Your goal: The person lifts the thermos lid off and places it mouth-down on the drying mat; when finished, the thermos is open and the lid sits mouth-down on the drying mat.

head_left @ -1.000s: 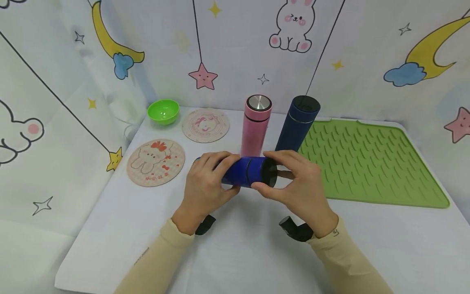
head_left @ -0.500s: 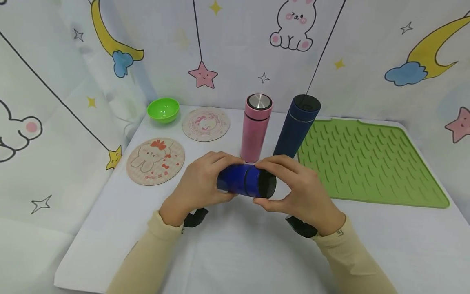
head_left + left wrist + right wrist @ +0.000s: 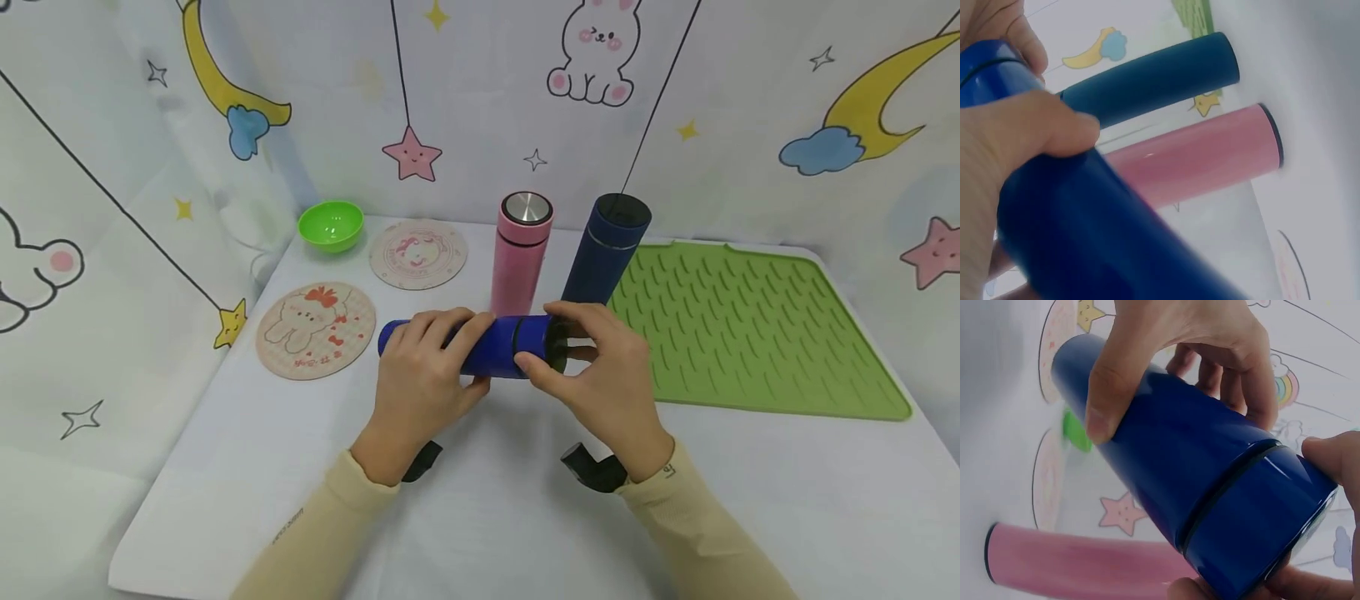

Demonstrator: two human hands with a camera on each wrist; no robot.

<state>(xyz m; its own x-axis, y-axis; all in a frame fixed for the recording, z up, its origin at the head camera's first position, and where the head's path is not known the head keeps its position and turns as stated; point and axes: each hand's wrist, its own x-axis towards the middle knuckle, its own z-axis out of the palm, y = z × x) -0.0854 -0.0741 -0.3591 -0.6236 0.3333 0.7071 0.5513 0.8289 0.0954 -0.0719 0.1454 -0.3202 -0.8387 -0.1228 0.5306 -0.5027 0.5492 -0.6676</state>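
A shiny blue thermos (image 3: 489, 353) lies sideways in both hands above the table, its lid end to the right. My left hand (image 3: 422, 367) grips the body from the near side, with the thumb below and the fingers over the top. Around the lid (image 3: 1260, 519), the thumb and fingers of my right hand (image 3: 617, 371) hold its rim. A dark ring marks the seam between lid and body in the right wrist view. Just behind stand a pink thermos (image 3: 519, 262) with a steel-topped lid and a navy thermos (image 3: 609, 250), both upright.
On the right lies a green ridged mat (image 3: 772, 333). Two round coasters, a rabbit-print one (image 3: 315, 331) and a paler one (image 3: 417, 254), lie at the left. A green bowl (image 3: 331, 227) sits in the back left corner. A patterned curtain (image 3: 480, 83) hangs behind.
Half a second ago the blue thermos was lower and its lid end faced more toward me. Now both hands have lifted it farther off and turned it sideways, much as a second ago.
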